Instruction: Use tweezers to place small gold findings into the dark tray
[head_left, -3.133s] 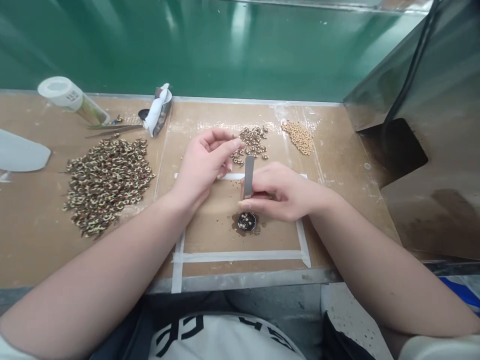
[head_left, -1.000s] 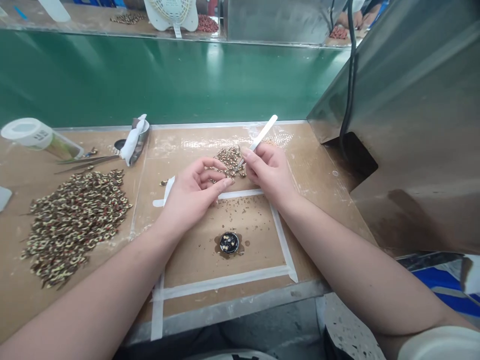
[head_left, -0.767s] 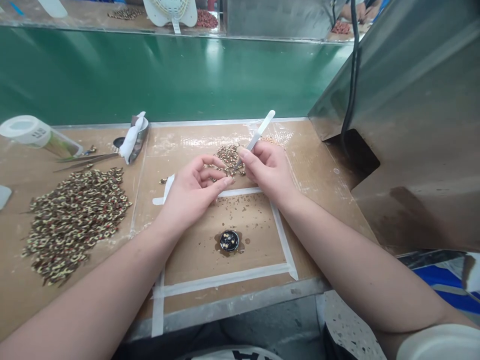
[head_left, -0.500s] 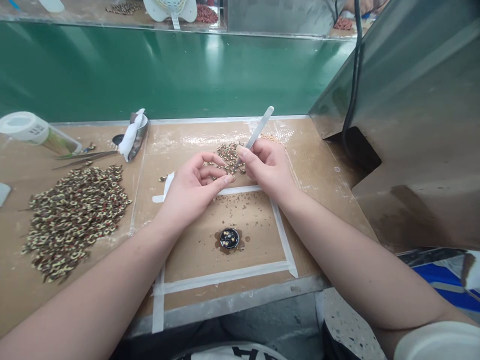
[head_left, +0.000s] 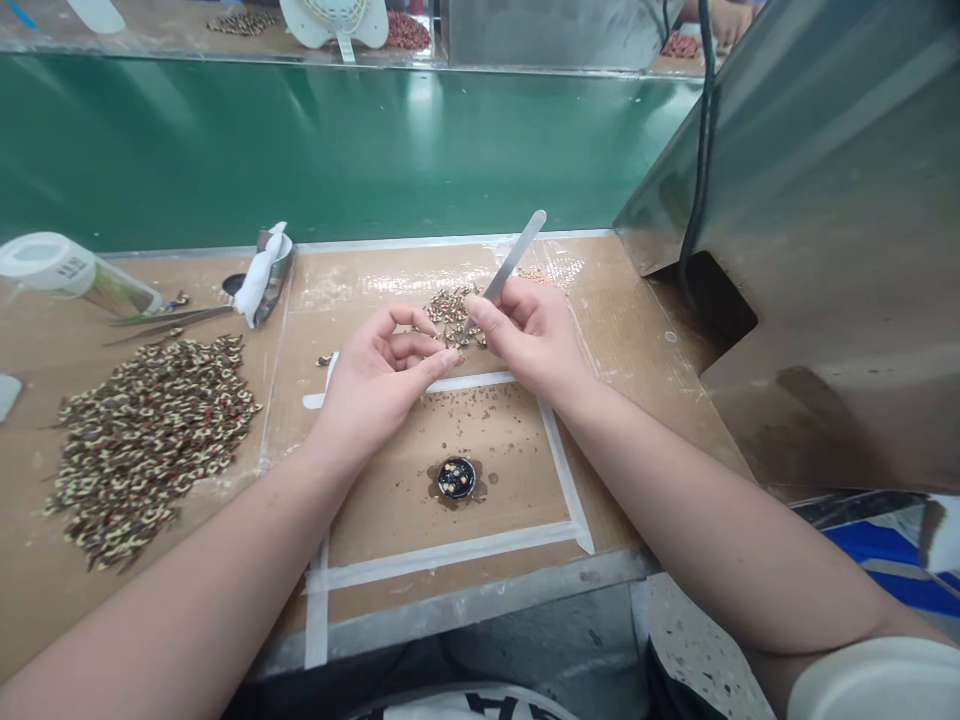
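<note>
My right hand [head_left: 525, 335] grips metal tweezers [head_left: 514, 258], whose tips point down into a small heap of brown and cream parts [head_left: 448, 308] at the middle of the bench. My left hand [head_left: 379, 380] rests beside it with fingers curled and the thumb near the fingertips; whether it holds a part I cannot make out. A small black round holder [head_left: 456, 477] with light specks inside sits nearer to me, within a rectangle of white tape [head_left: 450, 548].
A large heap of brown, cream and red parts [head_left: 150, 430] lies at the left. Behind it are a white-capped container [head_left: 71, 272], spare tweezers [head_left: 169, 320] and a cup with a white wipe [head_left: 266, 268]. A green belt [head_left: 337, 150] runs behind; a metal housing [head_left: 817, 250] stands at the right.
My right hand left the black holder and went up to the small heap with the tweezers. Over the last second both hands only shifted slightly, and the view moved a little.
</note>
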